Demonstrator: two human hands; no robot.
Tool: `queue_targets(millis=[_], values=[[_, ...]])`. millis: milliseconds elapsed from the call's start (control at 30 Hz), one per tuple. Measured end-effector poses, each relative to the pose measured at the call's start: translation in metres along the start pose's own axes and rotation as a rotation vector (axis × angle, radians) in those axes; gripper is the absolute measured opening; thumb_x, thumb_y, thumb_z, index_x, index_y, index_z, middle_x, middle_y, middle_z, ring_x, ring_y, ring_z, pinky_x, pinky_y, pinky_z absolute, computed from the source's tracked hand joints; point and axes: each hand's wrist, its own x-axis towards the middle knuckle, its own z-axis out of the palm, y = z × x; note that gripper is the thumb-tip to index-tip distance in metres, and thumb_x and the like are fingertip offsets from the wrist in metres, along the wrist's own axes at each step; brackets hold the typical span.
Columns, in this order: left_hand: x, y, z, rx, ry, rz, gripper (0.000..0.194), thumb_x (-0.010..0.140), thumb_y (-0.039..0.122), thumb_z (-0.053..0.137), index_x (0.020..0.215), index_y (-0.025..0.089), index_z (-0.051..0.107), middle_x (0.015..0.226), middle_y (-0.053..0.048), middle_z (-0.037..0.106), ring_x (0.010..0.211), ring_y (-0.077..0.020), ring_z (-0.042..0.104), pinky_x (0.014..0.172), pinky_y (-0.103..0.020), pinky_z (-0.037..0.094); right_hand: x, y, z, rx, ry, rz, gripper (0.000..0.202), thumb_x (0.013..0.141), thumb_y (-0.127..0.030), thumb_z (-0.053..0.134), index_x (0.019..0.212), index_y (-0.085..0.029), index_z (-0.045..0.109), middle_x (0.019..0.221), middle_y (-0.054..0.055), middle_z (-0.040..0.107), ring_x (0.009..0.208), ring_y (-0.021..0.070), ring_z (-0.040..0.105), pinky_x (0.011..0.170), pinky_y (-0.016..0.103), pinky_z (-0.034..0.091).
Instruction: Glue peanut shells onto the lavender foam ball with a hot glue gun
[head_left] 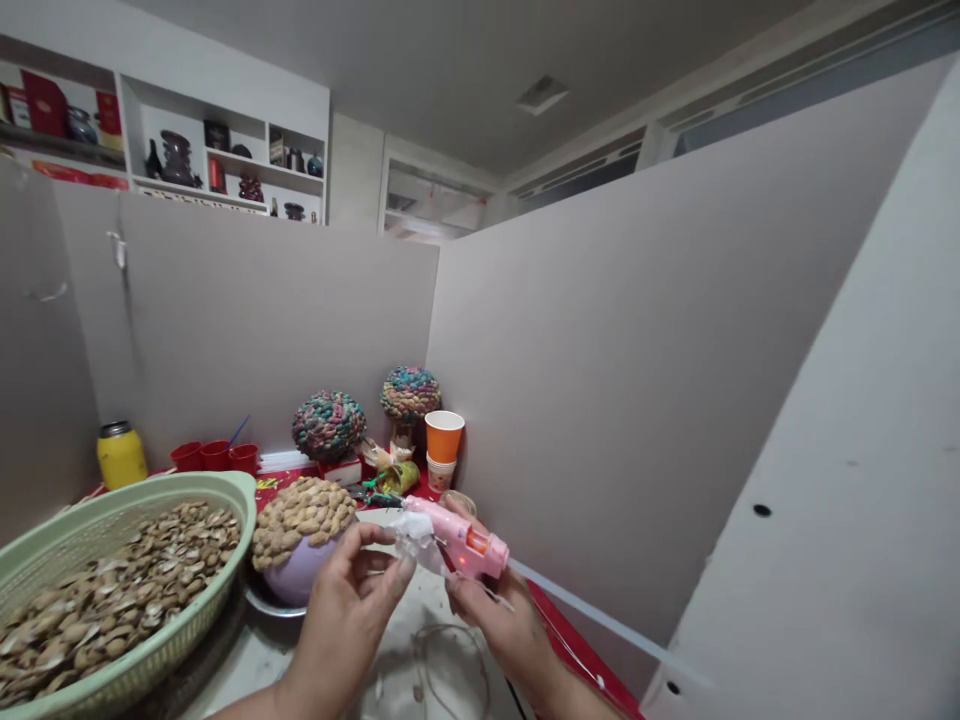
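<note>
My right hand (501,612) is closed around a pink hot glue gun (457,537), whose dark nozzle points left and away from me. A small red light glows on its side. With thumb and fingers my left hand (351,600) pinches a crumpled whitish piece, like tissue or thin plastic (414,535), against the gun's front part. Just left of my hands, a purple ball (296,572) covered on top with peanut shells (306,515) rests in a metal bowl (271,604). A thin cord (450,635) loops over the table below the gun.
A green basket (244,500) full of shell halves (142,580) stands left. Behind are a yellow jar (121,457), red cups (215,456), two colourful shell-covered balls (328,424), and an orange paper cup (444,438). Grey partitions (637,350) enclose the table on several sides.
</note>
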Motion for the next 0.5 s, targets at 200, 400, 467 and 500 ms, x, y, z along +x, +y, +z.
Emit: queue_targets(millis=[200,400,467,500], values=[[0.015,0.003,0.018,-0.201,0.091,-0.016,0.027,0.068,0.035,0.081,0.076,0.017,0.063,0.072,0.001,0.063,0.069,-0.0136,0.057,0.067,-0.023,0.047,-0.006,-0.011,0.003,-0.231,-0.064,-0.145,0.050,0.085,-0.030,0.054,0.135,-0.025,0.055,0.097,0.007,0.073,0.088,0.0275,0.067,0.085,0.040,0.053],[0.022,0.000,0.022,-0.254,0.064,-0.139,0.027,0.065,0.030,0.077,0.069,0.019,0.052,0.062,0.005,0.056,0.058,-0.0115,0.054,0.062,-0.025,0.049,-0.003,-0.014,0.006,-0.186,-0.090,-0.152,0.057,0.082,-0.027,0.053,0.138,-0.025,0.051,0.114,0.009,0.070,0.104,0.0288,0.063,0.095,0.041,0.049],[0.023,-0.008,0.024,-0.246,0.042,-0.185,0.027,0.064,0.027,0.074,0.066,0.020,0.048,0.058,0.006,0.054,0.055,-0.0116,0.053,0.061,-0.026,0.049,-0.003,-0.011,0.004,-0.134,-0.103,-0.151,0.057,0.082,-0.026,0.055,0.138,-0.024,0.051,0.111,0.009,0.070,0.099,0.0278,0.065,0.092,0.040,0.050],[0.023,-0.013,0.026,-0.232,0.031,-0.205,0.028,0.062,0.026,0.074,0.065,0.021,0.047,0.056,0.006,0.053,0.053,-0.0115,0.053,0.059,-0.026,0.049,-0.003,-0.010,0.002,-0.101,-0.088,-0.153,0.056,0.081,-0.026,0.058,0.137,-0.024,0.052,0.107,0.008,0.071,0.094,0.0269,0.065,0.088,0.039,0.052]])
